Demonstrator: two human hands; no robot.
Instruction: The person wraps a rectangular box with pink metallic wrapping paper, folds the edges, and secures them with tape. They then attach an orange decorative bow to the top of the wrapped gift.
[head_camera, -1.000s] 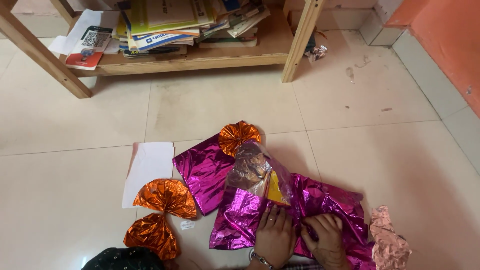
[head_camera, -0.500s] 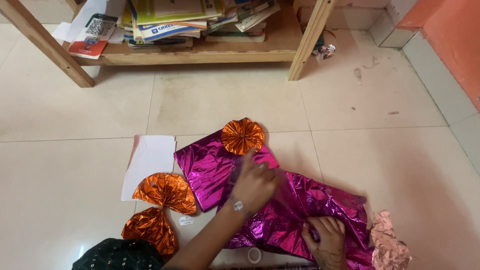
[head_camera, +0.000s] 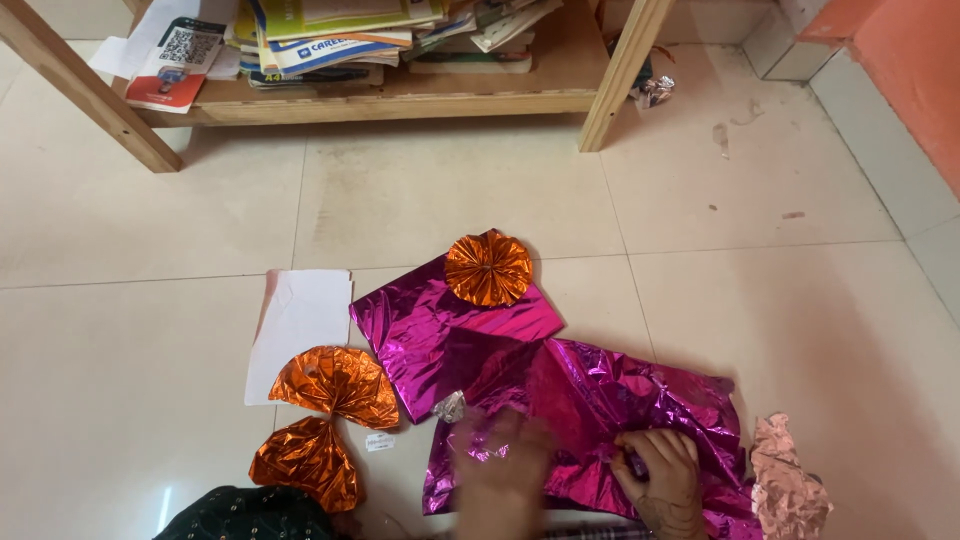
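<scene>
Crumpled magenta foil sheet (head_camera: 600, 420) lies on tiled floor (head_camera: 800, 300). Right hand (head_camera: 662, 482) pinches its near edge closed. Left hand (head_camera: 500, 470) blurred over it, grip unclear. Open floor beyond, far side.

magenta foil sheet (head_camera: 600, 400): glossy, crinkled | orange foil rosette (head_camera: 488, 268): shiny, pleated | floor tiles (head_camera: 130, 340): smooth

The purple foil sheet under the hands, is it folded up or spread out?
Spread out, though crumpled. The purple foil sheet lies open across the floor tiles, with the right hand pressing its near edge and the blurred left hand over it.
</scene>
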